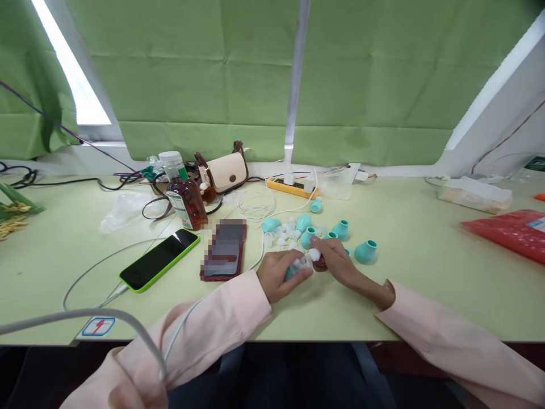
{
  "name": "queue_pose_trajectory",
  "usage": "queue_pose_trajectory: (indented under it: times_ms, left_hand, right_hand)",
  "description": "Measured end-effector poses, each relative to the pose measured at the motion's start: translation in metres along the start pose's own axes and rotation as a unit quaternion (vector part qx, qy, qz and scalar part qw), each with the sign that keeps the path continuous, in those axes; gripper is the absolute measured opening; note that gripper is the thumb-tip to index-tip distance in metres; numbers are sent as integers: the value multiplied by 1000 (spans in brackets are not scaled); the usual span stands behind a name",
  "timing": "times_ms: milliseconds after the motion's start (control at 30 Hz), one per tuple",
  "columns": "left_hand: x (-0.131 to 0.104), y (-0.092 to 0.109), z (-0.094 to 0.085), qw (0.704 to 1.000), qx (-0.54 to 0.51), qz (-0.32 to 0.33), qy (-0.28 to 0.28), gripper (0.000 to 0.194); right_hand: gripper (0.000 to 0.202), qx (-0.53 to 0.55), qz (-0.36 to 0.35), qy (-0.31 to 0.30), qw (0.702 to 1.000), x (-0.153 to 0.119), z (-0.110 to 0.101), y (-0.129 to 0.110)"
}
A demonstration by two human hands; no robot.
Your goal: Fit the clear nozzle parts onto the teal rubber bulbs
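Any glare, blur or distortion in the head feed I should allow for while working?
Head view: the window gap at upper left burns out white; head view: the red-cased phone is partly pixelated; head view: the small white pieces near the left hand are hard to tell apart; head view: the window frames slant, probably from wide-angle distortion.

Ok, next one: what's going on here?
A person in pale pink sleeves is working at a table with both hands. The left hand is curled around a clear and teal piece. The right hand has its fingers at a small white piece close by; whether it is gripped is hard to tell. Loose teal flared pieces and more white pieces lie around and beyond the hands.
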State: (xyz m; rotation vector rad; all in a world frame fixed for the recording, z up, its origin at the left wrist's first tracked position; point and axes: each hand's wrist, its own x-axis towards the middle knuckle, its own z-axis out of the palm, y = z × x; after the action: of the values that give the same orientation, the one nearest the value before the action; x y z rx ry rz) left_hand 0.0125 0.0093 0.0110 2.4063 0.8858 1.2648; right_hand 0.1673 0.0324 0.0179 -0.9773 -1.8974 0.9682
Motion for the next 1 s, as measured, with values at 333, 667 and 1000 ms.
queue_pose_trajectory:
  times_ms: [333,667,1000]
  left_hand:
    - [6,-5,3,992,-29,-111,49,19]
    - [3,8,5,965,-147,-148,157,17]
    - [-1,15,10,968,-208,-57,132,5]
  right_hand:
    - [35,-430,-61,-93,896,-1,6,7]
    - [13,-190,-149,36,970,-10,-5,-12]
    - [15,37,-134,-3,990,-17,2,-28]
